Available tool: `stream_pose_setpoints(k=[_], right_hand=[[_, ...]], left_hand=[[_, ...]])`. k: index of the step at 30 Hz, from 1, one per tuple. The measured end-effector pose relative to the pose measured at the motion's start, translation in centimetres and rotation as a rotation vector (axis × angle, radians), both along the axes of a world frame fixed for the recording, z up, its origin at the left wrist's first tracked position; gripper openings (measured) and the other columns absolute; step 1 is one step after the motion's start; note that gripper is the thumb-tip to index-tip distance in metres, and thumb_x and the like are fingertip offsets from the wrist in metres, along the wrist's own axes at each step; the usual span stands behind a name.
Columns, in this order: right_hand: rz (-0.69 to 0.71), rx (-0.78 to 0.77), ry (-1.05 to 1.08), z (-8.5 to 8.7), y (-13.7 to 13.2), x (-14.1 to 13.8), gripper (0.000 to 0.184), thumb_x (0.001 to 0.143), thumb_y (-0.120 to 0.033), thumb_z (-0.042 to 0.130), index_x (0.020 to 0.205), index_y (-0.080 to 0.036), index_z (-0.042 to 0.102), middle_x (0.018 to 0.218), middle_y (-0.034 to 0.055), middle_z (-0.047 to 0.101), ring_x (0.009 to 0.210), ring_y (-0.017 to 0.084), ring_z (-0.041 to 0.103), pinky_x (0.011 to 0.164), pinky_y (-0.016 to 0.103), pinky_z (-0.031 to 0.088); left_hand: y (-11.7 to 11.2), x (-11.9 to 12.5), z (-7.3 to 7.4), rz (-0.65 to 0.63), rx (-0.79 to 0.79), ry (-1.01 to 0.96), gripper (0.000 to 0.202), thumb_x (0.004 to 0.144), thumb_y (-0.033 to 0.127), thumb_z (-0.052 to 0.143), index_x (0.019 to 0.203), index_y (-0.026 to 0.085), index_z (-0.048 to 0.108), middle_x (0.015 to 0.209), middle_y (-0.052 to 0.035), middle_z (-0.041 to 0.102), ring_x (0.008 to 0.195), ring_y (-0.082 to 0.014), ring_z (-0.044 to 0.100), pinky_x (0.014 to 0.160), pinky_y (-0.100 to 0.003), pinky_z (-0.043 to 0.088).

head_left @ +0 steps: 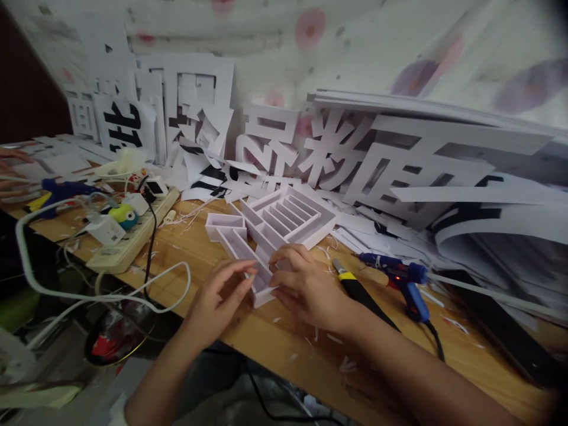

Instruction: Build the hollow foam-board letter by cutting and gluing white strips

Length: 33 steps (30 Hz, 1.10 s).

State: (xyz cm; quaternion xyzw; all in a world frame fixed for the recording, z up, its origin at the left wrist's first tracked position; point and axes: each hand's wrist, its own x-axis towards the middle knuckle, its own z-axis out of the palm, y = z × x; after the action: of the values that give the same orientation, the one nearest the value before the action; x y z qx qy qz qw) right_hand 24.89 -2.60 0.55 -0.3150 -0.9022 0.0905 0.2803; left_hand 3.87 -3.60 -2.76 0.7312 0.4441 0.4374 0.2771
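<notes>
In front of me on the wooden table lies a white foam-board letter form with thin upright walls, open on top and divided by several narrow slats. My left hand has its thumb and index finger closed on the left wall near the form's front end. Across from it, my right hand curls its fingers over the right side of that same arm and hides part of it. A utility knife with a black and yellow handle lies by my right forearm. Beyond it rests a blue glue gun with a small red light.
Cut-out white characters and board scraps lean against the patterned wall. At left are a power strip with chargers and looping white cables, another blue glue gun, and another person's hand. A long black object lies at right.
</notes>
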Motion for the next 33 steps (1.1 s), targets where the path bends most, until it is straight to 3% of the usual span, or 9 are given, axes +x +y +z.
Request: stream_pose_setpoints(k=[8, 17, 26, 33], right_hand=[[0.022, -0.005, -0.042, 0.1, 0.1, -0.2, 0.017, 0.076, -0.006, 0.053, 0.085, -0.019, 0.060, 0.101, 0.0075, 0.056, 0.097, 0.022, 0.047, 0.082, 0.037, 0.043], [0.027, -0.020, -0.065, 0.2, 0.1, -0.2, 0.018, 0.073, -0.003, 0.053, 0.080, -0.018, 0.060, 0.096, 0.0067, 0.055, 0.094, 0.021, 0.048, 0.079, 0.034, 0.043], [0.008, -0.044, -0.112, 0.6, 0.0, -0.5, 0.019, 0.075, -0.003, 0.050, 0.079, -0.018, 0.060, 0.094, 0.0069, 0.056, 0.086, 0.020, 0.050, 0.073, 0.032, 0.044], [0.015, -0.081, -0.110, 0.6, 0.2, -0.3, 0.020, 0.077, -0.002, 0.052, 0.081, -0.018, 0.063, 0.095, 0.0052, 0.055, 0.085, 0.017, 0.051, 0.073, 0.029, 0.043]], left_hand=[[-0.3, 0.1, -1.2, -0.026, 0.054, -0.004, 0.028, 0.088, 0.024, 0.054, 0.115, 0.031, 0.055, 0.110, -0.0029, 0.060, 0.110, -0.0198, 0.053, 0.094, -0.036, 0.043], [-0.1, 0.1, -1.3, -0.026, 0.042, -0.010, 0.031, 0.083, 0.026, 0.061, 0.113, 0.030, 0.057, 0.106, -0.0037, 0.062, 0.110, -0.0225, 0.054, 0.093, -0.039, 0.044], [-0.1, 0.1, -0.7, -0.032, -0.061, -0.017, 0.032, 0.082, 0.027, 0.063, 0.112, 0.030, 0.057, 0.108, -0.0031, 0.062, 0.106, -0.0218, 0.056, 0.095, -0.041, 0.043], [0.4, 0.2, 0.8, -0.002, -0.128, 0.035, 0.034, 0.075, 0.024, 0.068, 0.107, 0.031, 0.061, 0.099, -0.0016, 0.065, 0.099, -0.0235, 0.060, 0.089, -0.042, 0.046]])
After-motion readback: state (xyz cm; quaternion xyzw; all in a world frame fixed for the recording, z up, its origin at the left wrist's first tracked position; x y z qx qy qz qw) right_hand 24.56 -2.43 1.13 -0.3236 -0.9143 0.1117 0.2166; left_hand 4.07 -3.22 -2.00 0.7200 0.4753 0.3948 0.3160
